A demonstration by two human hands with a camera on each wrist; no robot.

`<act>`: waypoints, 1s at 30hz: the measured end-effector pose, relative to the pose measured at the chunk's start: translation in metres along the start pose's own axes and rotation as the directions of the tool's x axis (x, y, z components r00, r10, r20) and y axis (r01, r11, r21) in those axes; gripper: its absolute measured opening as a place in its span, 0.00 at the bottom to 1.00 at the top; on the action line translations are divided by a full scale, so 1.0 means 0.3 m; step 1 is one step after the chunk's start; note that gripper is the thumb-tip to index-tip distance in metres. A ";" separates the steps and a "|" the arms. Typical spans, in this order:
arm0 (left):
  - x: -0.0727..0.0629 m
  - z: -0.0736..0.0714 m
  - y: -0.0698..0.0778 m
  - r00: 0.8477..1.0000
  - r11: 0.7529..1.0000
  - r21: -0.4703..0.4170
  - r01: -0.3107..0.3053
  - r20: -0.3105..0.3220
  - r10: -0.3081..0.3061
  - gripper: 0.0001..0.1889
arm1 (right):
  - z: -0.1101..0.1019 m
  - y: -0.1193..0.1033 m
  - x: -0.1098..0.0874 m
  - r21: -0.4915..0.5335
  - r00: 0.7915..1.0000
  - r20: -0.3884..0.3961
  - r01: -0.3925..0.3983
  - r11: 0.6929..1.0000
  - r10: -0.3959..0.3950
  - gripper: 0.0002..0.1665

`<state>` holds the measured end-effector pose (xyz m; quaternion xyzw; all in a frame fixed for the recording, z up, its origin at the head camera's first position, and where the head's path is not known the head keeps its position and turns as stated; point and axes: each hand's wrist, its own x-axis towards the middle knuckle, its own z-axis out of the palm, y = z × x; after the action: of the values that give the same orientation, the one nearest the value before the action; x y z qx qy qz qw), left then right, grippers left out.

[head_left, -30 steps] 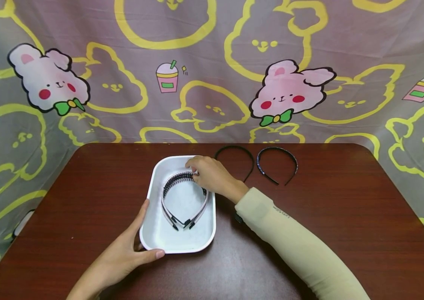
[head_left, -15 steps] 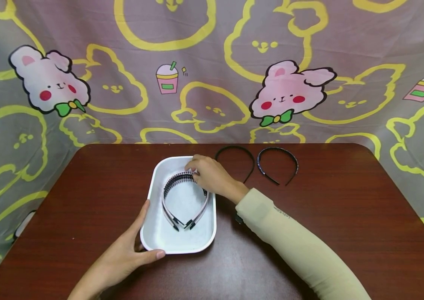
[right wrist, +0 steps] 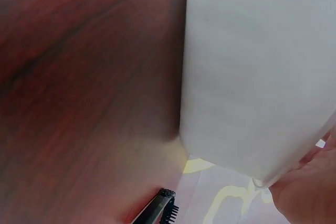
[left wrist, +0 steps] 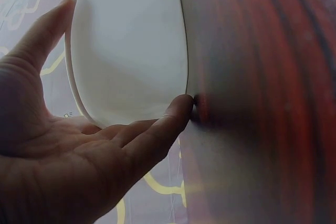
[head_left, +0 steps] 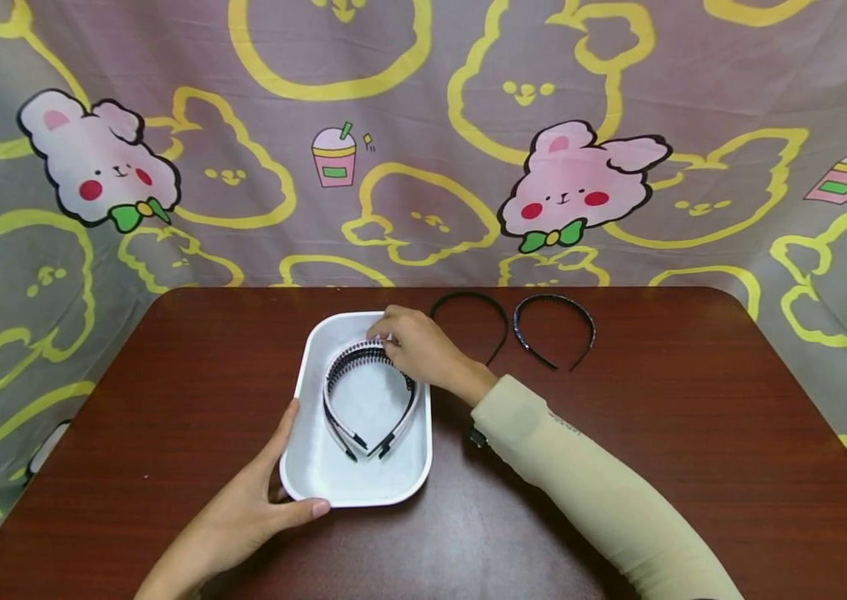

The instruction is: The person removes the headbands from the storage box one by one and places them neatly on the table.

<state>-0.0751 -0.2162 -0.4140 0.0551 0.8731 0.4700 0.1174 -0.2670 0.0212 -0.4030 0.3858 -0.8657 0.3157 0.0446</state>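
Observation:
A white rectangular tray (head_left: 354, 487) with rounded corners holds several headbands (head_left: 348, 362) nested together, pale and black, with toothed inner edges. Their dark-tipped ends point toward the near side. My left hand (head_left: 239, 512) grips the tray's near-left corner, thumb at the front rim and a finger along the left side. In the left wrist view that hand cups the tray wall (left wrist: 126, 51). My right hand (head_left: 427, 346) reaches over the tray's right rim, pinching a headband at the top of its arc. In the right wrist view the tray mostly hides those fingers.
Behind the right arm lies a plain black headband (head_left: 506, 321). Beside it is one with blue sparkle (head_left: 519, 329). Both rest on the dark red wooden table (head_left: 656, 417), toward its far edge. A patterned curtain (head_left: 423, 125) hangs behind the table.
My right fingers have shifted slightly toward the far side and left. The nested headbands have moved against one another, and their ends have changed position. My left hand and the tray stay nearly still.

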 end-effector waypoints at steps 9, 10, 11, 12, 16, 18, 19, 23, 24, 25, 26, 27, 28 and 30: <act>0.003 0.000 0.003 1.000 1.000 -0.004 0.004 0.000 -0.004 0.65 | -0.027 -0.018 0.000 0.058 0.999 -0.009 -0.038 0.998 0.039 0.17; 0.003 -0.001 0.003 1.000 1.000 -0.005 0.009 0.002 -0.009 0.65 | -0.029 -0.019 0.000 0.064 0.999 -0.007 -0.042 0.997 0.043 0.17; 0.004 -0.001 0.004 1.000 1.000 -0.010 0.014 0.005 -0.014 0.65 | -0.033 -0.022 -0.001 0.074 0.999 -0.006 -0.048 0.996 0.048 0.17; 0.004 -0.001 0.004 1.000 1.000 -0.016 0.018 0.008 -0.018 0.65 | -0.036 -0.024 -0.001 0.080 0.999 -0.007 -0.051 0.995 0.052 0.17; 0.004 -0.002 0.006 1.000 0.999 -0.022 0.024 0.010 -0.024 0.66 | -0.049 -0.031 -0.004 0.096 0.998 -0.012 -0.057 0.994 0.058 0.17; 0.004 -0.002 0.006 1.000 1.000 -0.023 0.018 0.008 -0.017 0.65 | -0.056 -0.033 -0.006 0.105 0.998 -0.017 -0.056 0.993 0.058 0.17; 0.004 -0.002 0.006 1.000 1.000 -0.021 0.014 0.006 -0.014 0.65 | -0.060 -0.034 -0.008 0.108 0.998 -0.021 -0.053 0.993 0.056 0.17; 0.003 -0.001 0.004 1.000 1.000 -0.009 0.001 0.001 -0.001 0.65 | -0.074 -0.031 -0.014 0.126 0.998 -0.042 -0.047 0.991 0.053 0.17; 0.003 -0.001 0.004 1.000 1.000 -0.003 0.000 -0.001 0.000 0.65 | -0.079 -0.031 -0.016 0.130 0.997 -0.050 -0.046 0.990 0.053 0.17; 0.003 -0.001 0.004 1.000 1.000 0.002 0.000 -0.003 0.000 0.65 | -0.084 -0.032 -0.018 0.133 0.997 -0.057 -0.046 0.990 0.053 0.16; 0.003 -0.001 0.004 1.000 1.000 0.006 -0.001 -0.004 0.001 0.65 | -0.088 -0.031 -0.020 0.139 0.997 -0.061 -0.047 0.989 0.056 0.16; 0.003 -0.001 0.004 1.000 1.000 0.008 -0.001 -0.004 0.001 0.65 | -0.094 -0.031 -0.023 0.145 0.996 -0.066 -0.050 0.988 0.060 0.16; 0.003 -0.001 0.004 1.000 1.000 0.007 0.000 -0.003 0.000 0.65 | -0.099 -0.030 -0.025 0.152 0.996 -0.070 -0.052 0.987 0.063 0.16; 0.003 -0.001 0.004 1.000 1.000 0.010 0.000 -0.004 0.000 0.65 | -0.108 -0.029 -0.030 0.164 0.995 -0.073 -0.060 0.985 0.073 0.16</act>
<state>-0.0761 -0.2157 -0.4129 0.0545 0.8756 0.4658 0.1153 -0.2599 0.0416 -0.3756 0.3462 -0.8473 0.4010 0.0369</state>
